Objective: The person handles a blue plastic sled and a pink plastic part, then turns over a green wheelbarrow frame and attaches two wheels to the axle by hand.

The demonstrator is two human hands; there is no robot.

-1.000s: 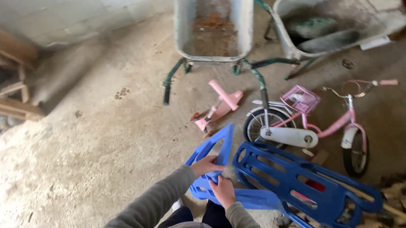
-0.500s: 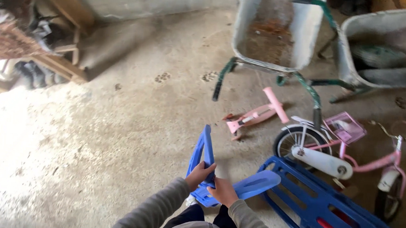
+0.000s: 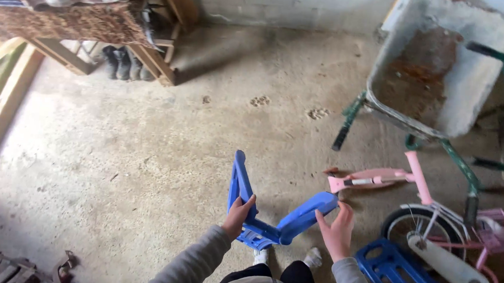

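I hold a blue plastic V-shaped piece [image 3: 271, 215], like a folding sled part, low in front of me over a concrete floor. My left hand [image 3: 237, 215] grips its left arm, which stands nearly upright. My right hand [image 3: 336, 229] rests against the end of its right arm, fingers spread along the plastic. My grey sleeves and feet in white socks show at the bottom edge.
A blue slatted plastic sled [image 3: 398, 278] lies at the lower right beside a pink child's bicycle [image 3: 449, 252]. A pink scooter [image 3: 378, 178] lies on the floor beyond. A grey wheelbarrow [image 3: 437, 71] stands upper right. Wooden frames and boots [image 3: 122, 63] are upper left.
My view has swung left and closer. The blue piece has come away from the blue sled and is raised in front of me; its two arms now spread wider.
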